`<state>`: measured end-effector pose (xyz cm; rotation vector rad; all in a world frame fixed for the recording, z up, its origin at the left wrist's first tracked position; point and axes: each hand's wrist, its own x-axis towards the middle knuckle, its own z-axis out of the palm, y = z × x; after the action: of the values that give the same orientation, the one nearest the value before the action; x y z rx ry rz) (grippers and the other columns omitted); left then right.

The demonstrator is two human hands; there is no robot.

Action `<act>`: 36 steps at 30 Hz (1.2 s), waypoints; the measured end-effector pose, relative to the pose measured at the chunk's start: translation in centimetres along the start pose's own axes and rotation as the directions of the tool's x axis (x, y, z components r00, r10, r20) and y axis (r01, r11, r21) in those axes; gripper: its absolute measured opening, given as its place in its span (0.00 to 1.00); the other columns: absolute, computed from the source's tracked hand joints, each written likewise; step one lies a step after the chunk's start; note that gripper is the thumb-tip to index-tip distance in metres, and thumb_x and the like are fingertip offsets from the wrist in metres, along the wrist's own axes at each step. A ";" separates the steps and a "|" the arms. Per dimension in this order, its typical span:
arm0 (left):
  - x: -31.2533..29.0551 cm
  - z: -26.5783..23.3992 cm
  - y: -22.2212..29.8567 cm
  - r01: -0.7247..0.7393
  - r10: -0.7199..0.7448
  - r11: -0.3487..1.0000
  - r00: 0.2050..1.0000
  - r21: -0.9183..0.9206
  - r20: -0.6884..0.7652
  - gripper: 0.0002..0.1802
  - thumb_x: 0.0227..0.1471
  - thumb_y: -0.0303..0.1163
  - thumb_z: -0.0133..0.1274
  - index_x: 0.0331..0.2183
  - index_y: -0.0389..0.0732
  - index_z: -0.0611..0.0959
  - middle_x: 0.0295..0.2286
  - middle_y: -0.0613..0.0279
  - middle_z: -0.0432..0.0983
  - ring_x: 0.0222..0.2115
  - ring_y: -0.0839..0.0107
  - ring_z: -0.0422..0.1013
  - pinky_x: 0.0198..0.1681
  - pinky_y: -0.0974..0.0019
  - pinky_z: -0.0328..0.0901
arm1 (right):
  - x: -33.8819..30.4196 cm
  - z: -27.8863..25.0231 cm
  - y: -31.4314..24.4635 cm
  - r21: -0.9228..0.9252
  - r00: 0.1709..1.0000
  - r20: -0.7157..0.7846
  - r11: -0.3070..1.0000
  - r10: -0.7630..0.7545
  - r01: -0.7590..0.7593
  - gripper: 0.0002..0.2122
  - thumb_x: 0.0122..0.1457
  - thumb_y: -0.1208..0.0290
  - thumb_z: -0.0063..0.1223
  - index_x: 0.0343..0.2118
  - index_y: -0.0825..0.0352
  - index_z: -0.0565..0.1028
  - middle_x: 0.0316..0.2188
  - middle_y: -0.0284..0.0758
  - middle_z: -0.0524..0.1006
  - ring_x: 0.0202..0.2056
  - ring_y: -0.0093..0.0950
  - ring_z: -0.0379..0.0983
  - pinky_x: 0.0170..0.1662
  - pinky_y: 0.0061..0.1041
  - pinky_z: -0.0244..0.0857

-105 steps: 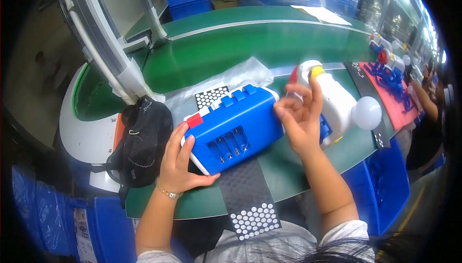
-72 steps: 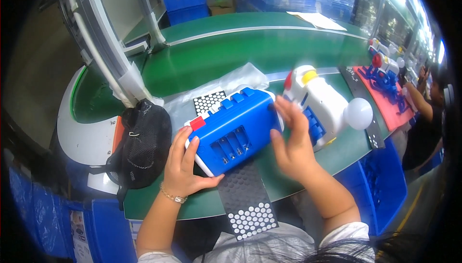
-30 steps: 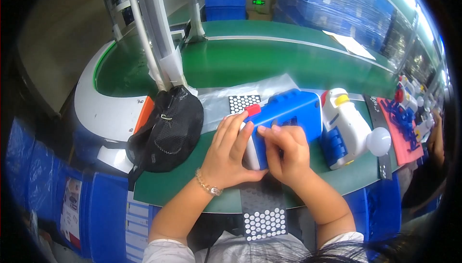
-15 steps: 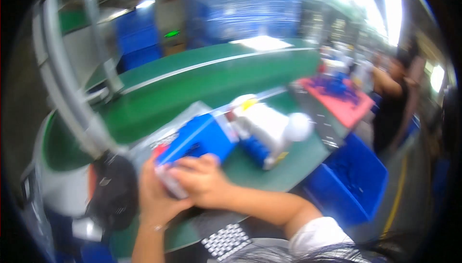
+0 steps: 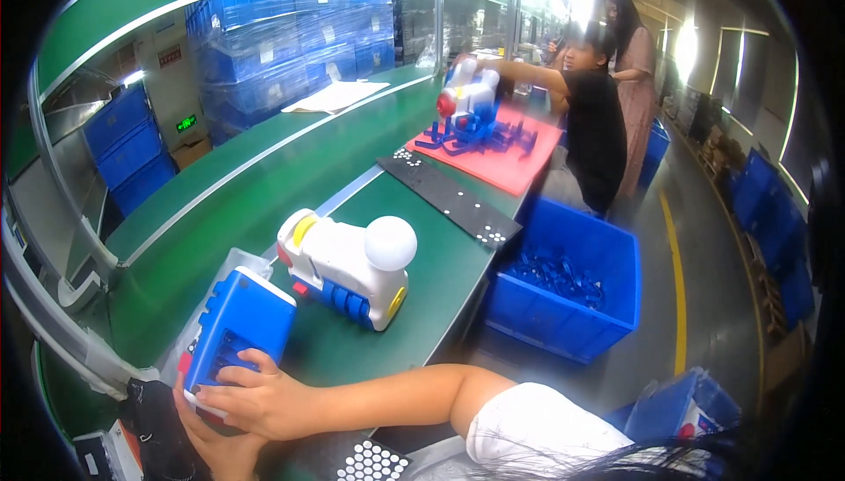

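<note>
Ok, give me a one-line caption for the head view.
Both hands, left hand and right hand, hold a blue toy block beside a white toy train on the green bench.

Bright overhead glare burns out the top right; fisheye bends edges, corners go black, foreground slightly soft

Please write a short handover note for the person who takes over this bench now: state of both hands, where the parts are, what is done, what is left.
Right hand: lies over the near end of the blue case, gripping it.
Left hand: under that same end, holding it from below.
Blue case: on the green bench, near edge, on a clear bag.
White toy train: stands free beside the case, untouched.
Blue bin of parts: on the floor to the right.
Done: cannot tell from this view.
Left: likely joining case and train; check first.
</note>
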<state>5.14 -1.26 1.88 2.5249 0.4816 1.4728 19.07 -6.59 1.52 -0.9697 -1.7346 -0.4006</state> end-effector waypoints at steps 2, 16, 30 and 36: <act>-0.3 0.0 -0.3 0.015 -0.015 1.000 1.000 0.017 -0.004 0.59 0.26 0.34 0.67 0.56 0.41 0.48 0.52 0.46 0.55 0.51 0.51 0.59 0.53 0.53 0.54 | 0.0 -0.8 0.1 0.124 0.994 0.084 0.989 0.074 -0.084 0.22 0.47 0.69 0.55 0.48 0.63 0.66 0.49 0.37 0.66 0.49 0.32 0.61 0.52 0.40 0.46; 1.2 0.0 2.0 0.363 -0.383 0.871 0.924 -0.331 0.004 0.58 0.16 0.30 0.65 0.54 0.35 0.57 0.49 0.51 0.59 0.49 0.60 0.60 0.53 0.59 0.57 | -3.6 -2.3 1.4 0.246 0.935 0.038 0.904 0.353 -0.351 0.03 0.50 0.69 0.53 0.28 0.58 0.73 0.59 0.42 0.51 0.61 0.46 0.37 0.60 0.43 0.30; -0.1 -0.8 -0.3 0.018 -0.004 0.985 0.997 0.169 -0.083 0.56 0.19 0.44 0.69 0.53 0.44 0.59 0.50 0.41 0.58 0.45 0.46 0.62 0.47 0.51 0.60 | -2.4 -2.2 -0.1 0.182 0.907 0.145 0.890 0.396 -0.418 0.04 0.50 0.68 0.53 0.24 0.62 0.74 0.59 0.47 0.50 0.61 0.50 0.36 0.58 0.44 0.32; -0.2 -0.4 -0.4 0.019 -0.006 0.990 0.996 0.137 -0.093 0.54 0.20 0.42 0.68 0.53 0.45 0.61 0.49 0.41 0.59 0.44 0.46 0.63 0.47 0.51 0.60 | -2.3 -1.9 -0.2 0.209 0.902 0.148 0.878 0.406 -0.430 0.03 0.49 0.70 0.53 0.24 0.62 0.74 0.58 0.49 0.52 0.60 0.50 0.38 0.58 0.46 0.30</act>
<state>4.68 -0.96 1.80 2.5594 0.6334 1.6103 20.34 -8.90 0.22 -1.1675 -1.5591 0.1378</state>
